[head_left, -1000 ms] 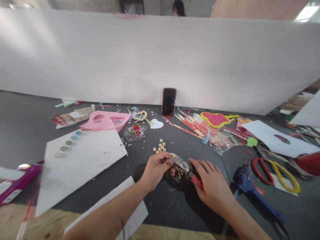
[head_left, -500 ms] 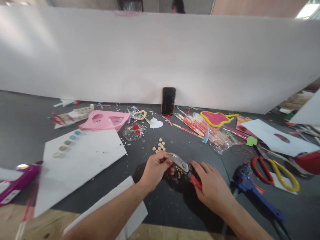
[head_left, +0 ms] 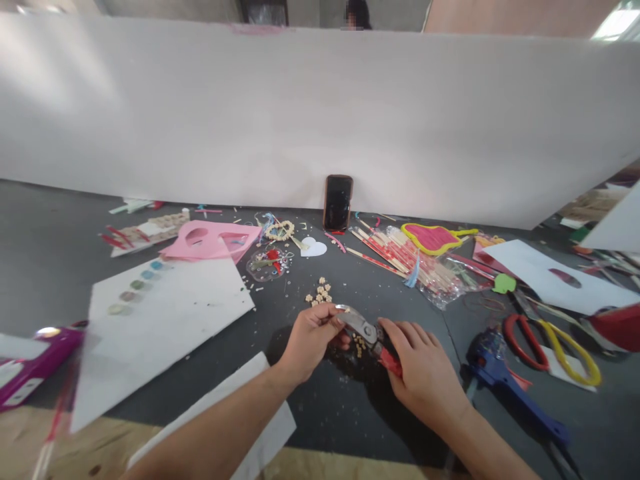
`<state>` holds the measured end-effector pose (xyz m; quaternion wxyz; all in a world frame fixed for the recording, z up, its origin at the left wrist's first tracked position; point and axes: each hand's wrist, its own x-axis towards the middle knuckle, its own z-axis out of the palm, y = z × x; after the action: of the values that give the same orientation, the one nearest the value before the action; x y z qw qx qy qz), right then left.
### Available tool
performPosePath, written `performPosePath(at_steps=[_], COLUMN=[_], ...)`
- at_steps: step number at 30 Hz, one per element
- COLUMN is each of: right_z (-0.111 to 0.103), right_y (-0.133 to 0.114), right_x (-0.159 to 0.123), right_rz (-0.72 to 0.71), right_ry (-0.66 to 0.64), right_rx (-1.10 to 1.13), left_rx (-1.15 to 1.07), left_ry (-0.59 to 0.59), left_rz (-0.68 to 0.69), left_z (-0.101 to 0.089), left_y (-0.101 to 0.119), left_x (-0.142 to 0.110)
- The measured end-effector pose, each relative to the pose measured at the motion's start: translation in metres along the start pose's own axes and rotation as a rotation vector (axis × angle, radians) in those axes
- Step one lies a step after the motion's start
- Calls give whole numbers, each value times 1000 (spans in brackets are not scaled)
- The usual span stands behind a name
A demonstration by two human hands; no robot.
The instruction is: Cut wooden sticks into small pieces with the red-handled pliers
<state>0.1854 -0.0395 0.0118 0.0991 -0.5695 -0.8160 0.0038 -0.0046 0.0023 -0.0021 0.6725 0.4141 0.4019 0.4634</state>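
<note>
My right hand is wrapped round the red handles of a pair of pruning shears, whose grey jaws point left. At the jaw tips, my left hand is closed in a pinch; what its fingers hold is too small and covered to name. Below the jaws lies a small heap of pale cut bits on the dark table. Just beyond my left hand sit several small pale flower-shaped pieces.
A phone leans on the white partition. On the right are a blue glue gun, scissors and bagged sticks. White boards and pink foam lie left. A person's head shows beyond.
Almost nothing differs. Both hands and the shears keep their place, and the whole view has shifted very slightly.
</note>
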Motion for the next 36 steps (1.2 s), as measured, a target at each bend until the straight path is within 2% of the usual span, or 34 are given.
performPosePath(at_steps=[9, 14, 23, 29, 36], right_z=[0, 0, -1, 1, 1], right_y=[2, 2, 1, 1, 1], right_x=[-1, -2, -3, -1, -1], right_rz=[-16, -11, 23, 32, -2], right_ry=[-3, -51, -73, -38, -20], right_rx=[7, 70, 97, 78, 71], left_rx=[50, 69, 36, -44, -28], left_ry=[-19, -32, -44, -12, 11], left_rz=[-7, -26, -24, 6, 9], left_z=[1, -2, 0, 1, 0], left_y=[2, 1, -3, -2, 0], left_x=[-1, -1, -1, -1, 0])
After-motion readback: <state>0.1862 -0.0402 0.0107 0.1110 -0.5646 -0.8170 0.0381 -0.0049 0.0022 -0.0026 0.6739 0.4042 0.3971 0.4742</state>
